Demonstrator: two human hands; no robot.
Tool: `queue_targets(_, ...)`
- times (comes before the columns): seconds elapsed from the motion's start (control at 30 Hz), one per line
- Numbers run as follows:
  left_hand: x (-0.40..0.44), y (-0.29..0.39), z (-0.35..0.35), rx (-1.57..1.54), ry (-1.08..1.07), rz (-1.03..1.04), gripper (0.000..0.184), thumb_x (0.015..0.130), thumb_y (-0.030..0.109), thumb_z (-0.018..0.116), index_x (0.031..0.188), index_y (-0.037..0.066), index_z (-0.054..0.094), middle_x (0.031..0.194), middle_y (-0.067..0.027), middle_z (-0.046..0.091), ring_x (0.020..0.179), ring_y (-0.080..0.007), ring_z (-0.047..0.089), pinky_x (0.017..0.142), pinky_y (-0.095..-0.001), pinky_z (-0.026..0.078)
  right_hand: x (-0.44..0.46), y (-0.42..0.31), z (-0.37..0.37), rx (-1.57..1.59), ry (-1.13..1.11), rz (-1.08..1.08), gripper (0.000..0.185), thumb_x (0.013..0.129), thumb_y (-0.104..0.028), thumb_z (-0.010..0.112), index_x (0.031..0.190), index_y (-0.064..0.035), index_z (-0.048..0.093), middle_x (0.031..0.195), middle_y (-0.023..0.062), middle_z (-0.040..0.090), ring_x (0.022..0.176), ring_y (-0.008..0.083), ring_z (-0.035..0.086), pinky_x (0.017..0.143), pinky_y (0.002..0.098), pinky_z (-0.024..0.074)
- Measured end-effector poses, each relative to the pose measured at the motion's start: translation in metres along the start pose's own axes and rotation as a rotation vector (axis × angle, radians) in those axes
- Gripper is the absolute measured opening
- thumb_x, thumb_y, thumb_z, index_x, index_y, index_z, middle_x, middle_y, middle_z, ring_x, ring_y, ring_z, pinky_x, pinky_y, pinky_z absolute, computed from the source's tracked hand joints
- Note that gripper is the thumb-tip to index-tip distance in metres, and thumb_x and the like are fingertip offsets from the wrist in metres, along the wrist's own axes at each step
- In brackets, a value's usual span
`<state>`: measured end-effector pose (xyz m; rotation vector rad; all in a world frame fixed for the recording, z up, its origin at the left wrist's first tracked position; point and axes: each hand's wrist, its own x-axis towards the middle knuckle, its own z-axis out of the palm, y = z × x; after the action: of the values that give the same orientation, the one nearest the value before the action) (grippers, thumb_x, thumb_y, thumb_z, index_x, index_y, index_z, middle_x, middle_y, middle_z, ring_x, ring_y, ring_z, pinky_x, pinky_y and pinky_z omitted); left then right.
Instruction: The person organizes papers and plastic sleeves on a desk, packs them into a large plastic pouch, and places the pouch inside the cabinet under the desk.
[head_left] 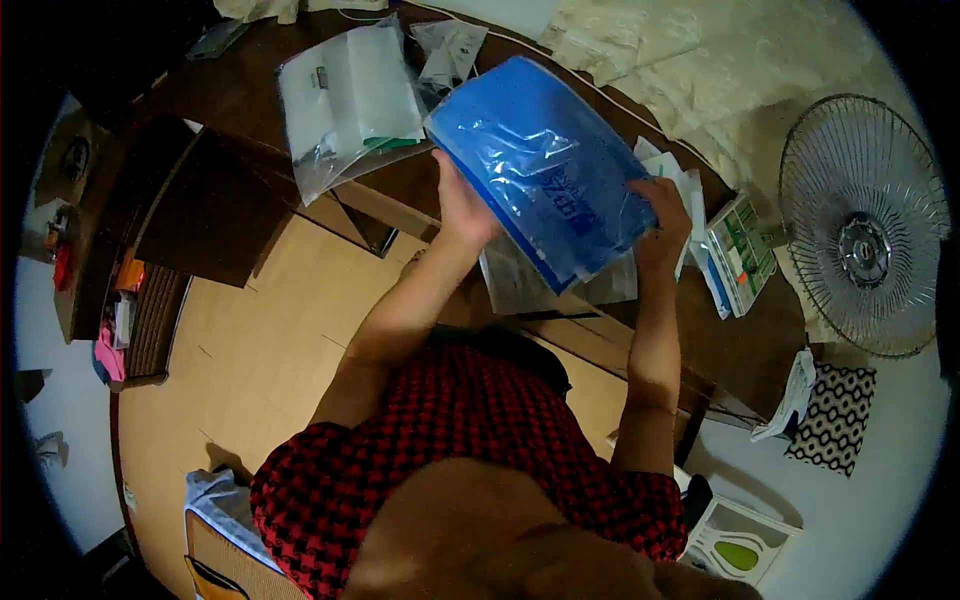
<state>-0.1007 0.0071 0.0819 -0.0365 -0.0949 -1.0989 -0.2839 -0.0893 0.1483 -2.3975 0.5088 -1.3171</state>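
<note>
A blue packet in shiny clear plastic (540, 165), with darker blue print on its face, is held tilted above the dark brown desk (240, 90). My left hand (464, 200) grips its lower left edge, the thumb showing and the other fingers hidden beneath. On the right edge my right hand (664, 222) is closed, its fingers bent over the plastic. Partly under the packet, a clear plastic sheet or bag (510, 280) lies at the desk's front edge. A clear bag with white contents (350, 95) rests to the left of the packet.
A smaller clear bag (450, 52) lies behind the packet. To the right are a green and white box (742, 255) and a round fan with a wire guard (865, 225). A pale patterned cloth (680, 60) covers the back right. A cable runs along the back.
</note>
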Motion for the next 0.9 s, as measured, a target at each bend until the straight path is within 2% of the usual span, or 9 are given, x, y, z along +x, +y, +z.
queue_targets(0.13,-0.008,0.001,-0.011,0.007,0.046,0.06,0.069,0.079,0.059,0.037,0.126,0.009,0.033,0.127,-0.0103,0.037,0.114,-0.029,0.037,0.097,-0.0454,0.028,-0.005,-0.001,0.004,0.015,-0.048,0.063,0.027,0.061,0.004,0.06,0.085,-0.0076,0.061,0.083,0.0088,0.056,0.077,0.0197,0.057,0.067,0.024,0.0435)
queue_targets(0.27,-0.024,0.004,-0.007,-0.119,-0.246,0.062,0.064,0.079,0.052,0.046,0.124,0.008,0.035,0.124,-0.0109,0.041,0.113,-0.0288,0.039,0.095,-0.0457,0.031,-0.009,0.001,0.008,-0.064,-0.033,0.058,0.026,0.06,0.003,0.06,0.085,-0.007,0.062,0.084,0.0088,0.057,0.077,0.0199,0.057,0.067,0.0239,0.0434)
queue_targets(0.37,-0.021,0.006,-0.006,0.231,0.143,0.092,0.041,0.079,0.009,0.055,0.117,0.0,0.04,0.114,-0.0156,0.048,0.101,-0.0302,0.049,0.091,-0.045,0.037,-0.01,-0.003,0.01,-0.02,-0.03,0.015,0.024,0.061,0.002,0.06,0.083,-0.0065,0.063,0.085,0.0088,0.057,0.077,0.0204,0.057,0.068,0.0251,0.0436)
queue_targets(0.47,-0.012,0.018,0.001,0.461,0.337,0.088,0.039,0.075,-0.004,0.052,0.112,-0.002,0.042,0.109,-0.0181,0.05,0.094,-0.0309,0.053,0.085,-0.0448,0.043,-0.009,-0.005,0.01,0.013,-0.064,0.013,0.029,0.063,0.002,0.058,0.091,-0.0052,0.06,0.091,0.0108,0.055,0.082,0.0206,0.056,0.07,0.0259,0.0437)
queue_targets(0.63,-0.011,0.033,0.0,0.353,0.268,0.172,0.037,0.071,-0.008,0.051,0.107,-0.005,0.044,0.103,-0.019,0.052,0.092,-0.0312,0.054,0.082,-0.0438,0.047,-0.019,-0.015,0.021,1.692,0.197,0.755,0.051,0.068,0.003,0.055,0.117,-0.0044,0.043,0.109,0.0111,0.05,0.099,0.0227,0.049,0.083,0.0313,0.041)
queue_targets(0.67,-0.011,0.033,0.0,0.35,0.271,0.18,0.037,0.071,-0.008,0.051,0.107,-0.005,0.044,0.103,-0.019,0.052,0.092,-0.0312,0.054,0.082,-0.0438,0.047,-0.031,-0.004,0.027,1.693,0.187,0.758,0.051,0.068,0.003,0.055,0.117,-0.0044,0.043,0.109,0.0111,0.05,0.099,0.0227,0.049,0.083,0.0313,0.041)
queue_targets(0.73,-0.014,0.034,0.001,0.445,0.246,0.172,0.037,0.07,-0.01,0.051,0.106,-0.003,0.045,0.101,-0.0169,0.053,0.09,-0.0298,0.055,0.08,-0.0433,0.047,-0.059,0.013,0.045,0.665,-0.061,0.534,0.054,0.068,0.002,0.057,0.118,-0.0035,0.041,0.113,0.0106,0.048,0.106,0.0233,0.044,0.089,0.034,0.0371)
queue_targets(0.83,-0.015,0.034,0.0,0.431,0.221,0.149,0.037,0.071,-0.009,0.051,0.107,-0.003,0.045,0.101,-0.0164,0.053,0.09,-0.0286,0.055,0.08,-0.0414,0.047,-0.048,-0.006,0.049,0.85,-0.062,0.998,0.053,0.067,0.002,0.059,0.117,-0.0017,0.042,0.114,0.0116,0.047,0.106,0.023,0.044,0.09,0.0343,0.0357)
queue_targets(0.9,-0.014,0.035,-0.005,0.408,0.195,0.137,0.037,0.071,-0.008,0.052,0.107,-0.003,0.045,0.102,-0.0165,0.053,0.09,-0.0286,0.055,0.08,-0.0413,0.047,-0.045,-0.009,0.055,0.854,-0.007,0.956,0.052,0.067,0.001,0.06,0.116,-0.0014,0.043,0.112,0.0114,0.048,0.103,0.0233,0.046,0.089,0.0343,0.0365)
